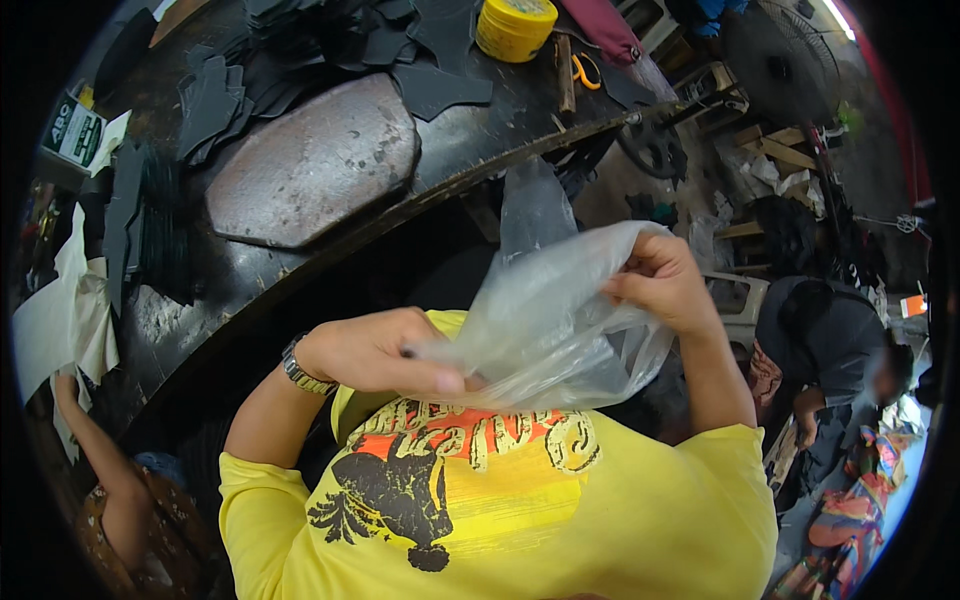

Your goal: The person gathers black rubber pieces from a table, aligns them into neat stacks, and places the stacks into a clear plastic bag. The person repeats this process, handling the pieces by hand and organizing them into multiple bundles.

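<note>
A clear plastic bag [555,310] is stretched between my two hands in front of my yellow shirt. My left hand [385,350], with a metal watch on the wrist, is closed on the bag's left end. At the upper right, my right hand [665,275] pinches its edge between thumb and fingers. The bag hangs loose and crumpled between them, and a narrow part of it reaches up toward the table edge. Whether anything lies inside the bag I cannot tell; it looks thin and see-through.
A dark table [470,150] carries a worn slab [320,160], black cut pieces [215,105], a yellow tub [515,28], a hammer-like wooden handle [566,75] and orange-handled scissors [587,70]. One person [110,480] holds pale sheets at left; another [820,350] bends at right. A fan [780,65] stands behind.
</note>
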`<state>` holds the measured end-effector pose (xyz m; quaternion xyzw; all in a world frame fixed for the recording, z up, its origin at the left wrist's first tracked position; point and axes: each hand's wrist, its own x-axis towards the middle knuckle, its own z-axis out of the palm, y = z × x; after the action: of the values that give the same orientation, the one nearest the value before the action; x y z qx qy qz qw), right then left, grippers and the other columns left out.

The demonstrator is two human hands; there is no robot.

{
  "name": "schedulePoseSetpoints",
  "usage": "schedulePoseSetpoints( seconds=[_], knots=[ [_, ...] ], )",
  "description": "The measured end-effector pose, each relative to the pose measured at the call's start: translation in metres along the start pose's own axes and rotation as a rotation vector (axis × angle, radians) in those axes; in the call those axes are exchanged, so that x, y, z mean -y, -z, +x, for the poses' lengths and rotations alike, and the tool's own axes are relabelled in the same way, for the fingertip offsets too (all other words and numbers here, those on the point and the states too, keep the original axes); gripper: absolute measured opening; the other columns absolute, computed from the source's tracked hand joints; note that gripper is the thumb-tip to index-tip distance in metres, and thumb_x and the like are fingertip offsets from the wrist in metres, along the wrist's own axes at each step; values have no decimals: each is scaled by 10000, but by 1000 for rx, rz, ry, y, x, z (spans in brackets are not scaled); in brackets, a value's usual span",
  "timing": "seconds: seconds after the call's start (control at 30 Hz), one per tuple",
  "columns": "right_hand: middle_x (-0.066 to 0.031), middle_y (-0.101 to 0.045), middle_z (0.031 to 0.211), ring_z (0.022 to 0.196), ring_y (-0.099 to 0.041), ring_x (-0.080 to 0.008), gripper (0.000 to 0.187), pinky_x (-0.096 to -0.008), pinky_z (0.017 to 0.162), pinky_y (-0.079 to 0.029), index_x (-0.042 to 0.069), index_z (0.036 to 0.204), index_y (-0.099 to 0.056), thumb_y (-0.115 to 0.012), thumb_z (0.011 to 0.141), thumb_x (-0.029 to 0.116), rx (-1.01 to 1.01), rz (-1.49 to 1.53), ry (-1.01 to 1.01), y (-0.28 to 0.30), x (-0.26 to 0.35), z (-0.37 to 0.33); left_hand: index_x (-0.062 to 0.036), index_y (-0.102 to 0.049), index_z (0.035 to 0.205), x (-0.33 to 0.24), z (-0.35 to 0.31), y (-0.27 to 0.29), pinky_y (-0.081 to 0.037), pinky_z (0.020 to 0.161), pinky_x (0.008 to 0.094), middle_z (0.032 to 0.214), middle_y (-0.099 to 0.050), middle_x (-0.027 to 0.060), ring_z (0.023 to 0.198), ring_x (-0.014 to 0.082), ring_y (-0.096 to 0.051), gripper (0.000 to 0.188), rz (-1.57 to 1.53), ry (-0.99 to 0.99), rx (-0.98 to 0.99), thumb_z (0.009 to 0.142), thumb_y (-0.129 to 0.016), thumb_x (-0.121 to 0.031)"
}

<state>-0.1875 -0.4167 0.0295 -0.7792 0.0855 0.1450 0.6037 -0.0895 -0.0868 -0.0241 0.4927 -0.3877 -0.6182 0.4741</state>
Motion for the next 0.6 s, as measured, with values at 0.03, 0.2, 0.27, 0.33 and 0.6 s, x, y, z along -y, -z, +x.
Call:
schedulePoseSetpoints(
  seconds=[0.03,0.2,0.27,0.33,0.6],
  knots=[
    [-49,-712,956,780,-646,-113,462,-253,714,-520,6,1208,-698,-802,764,73,75,-205,74,2,-2,-2,29,-718,1164,3,-2,-3,-503,913,287,1076,-729,96,1002,150,-656,382,-210,-242,-78,979,-685,-303],
    [-135,-628,1315,1038,-623,-235,940,-348,934,-494,25,1534,-384,-845,745,247,333,-504,444,-11,-40,-4,-107,-654,1268,50,22,-24,-468,987,432,1018,-684,45,1001,145,-636,576,-1208,-829,-201,1049,-400,-575],
    [-135,-647,1249,1001,-637,-243,1015,-349,899,-501,1,1569,-291,-835,753,262,306,-584,354,-30,-62,4,-117,-673,1184,72,41,-12,-506,663,291,767,-630,-48,640,27,-560,499,-1646,-935,-149,1049,-457,-546],
    [-171,-651,1213,985,-652,-278,935,-367,866,-510,-12,1532,-328,-807,775,261,312,-607,146,-43,-80,14,-70,-667,1172,89,42,-1,-426,507,188,714,-614,-24,549,33,-526,437,-1640,-731,2,1046,-532,-466],
    [-214,-690,1004,900,-678,-403,404,-459,793,-519,32,1168,-637,-755,840,236,447,-808,-83,-54,-71,32,-40,-550,1353,47,-14,-12,-523,849,405,1198,-608,183,1004,335,-640,576,809,58,-1286,912,-731,-364]
  ],
)
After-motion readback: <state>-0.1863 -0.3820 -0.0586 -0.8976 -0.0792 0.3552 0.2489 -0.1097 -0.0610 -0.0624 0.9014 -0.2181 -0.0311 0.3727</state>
